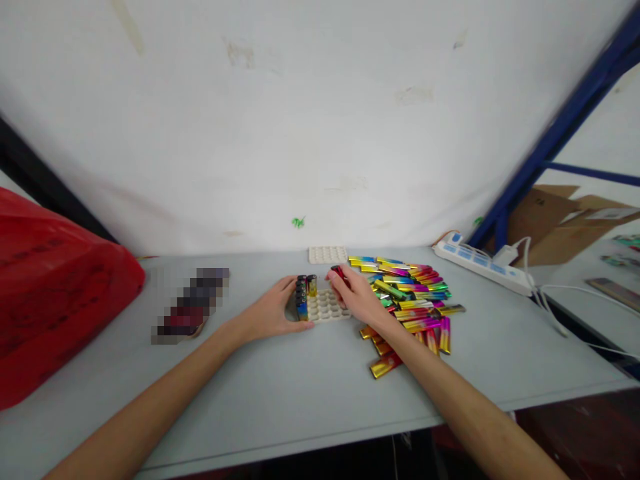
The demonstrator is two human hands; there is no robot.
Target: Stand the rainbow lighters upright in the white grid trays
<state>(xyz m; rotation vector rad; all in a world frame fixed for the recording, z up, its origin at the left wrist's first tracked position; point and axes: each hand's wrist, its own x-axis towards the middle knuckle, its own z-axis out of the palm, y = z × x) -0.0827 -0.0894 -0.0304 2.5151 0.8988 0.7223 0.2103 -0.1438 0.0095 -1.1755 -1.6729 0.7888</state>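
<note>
A white tray with rows of holes point(327, 308) lies on the table before me. Along its left edge several shiny lighters with black tops point(301, 300) stand upright in a row, and a gold one point(313, 287) stands beside them at the back. My left hand point(273, 310) is wrapped round the tray's left end, thumb at the front corner and fingers behind. Above the tray's back right part, my right hand point(355, 293) pinches a red lighter point(339, 271), partly hidden by the fingers. A pile of metallic multicoloured lighters point(413, 290) lies right of the tray, partly beneath my right forearm.
A second white tray point(327, 254) lies against the wall. To the left are a pixelated dark object point(193, 307) and a big red bag point(60, 293). At the right are a power strip point(483, 263) with cables, a blue metal frame point(565, 113) and a cardboard box point(545, 220).
</note>
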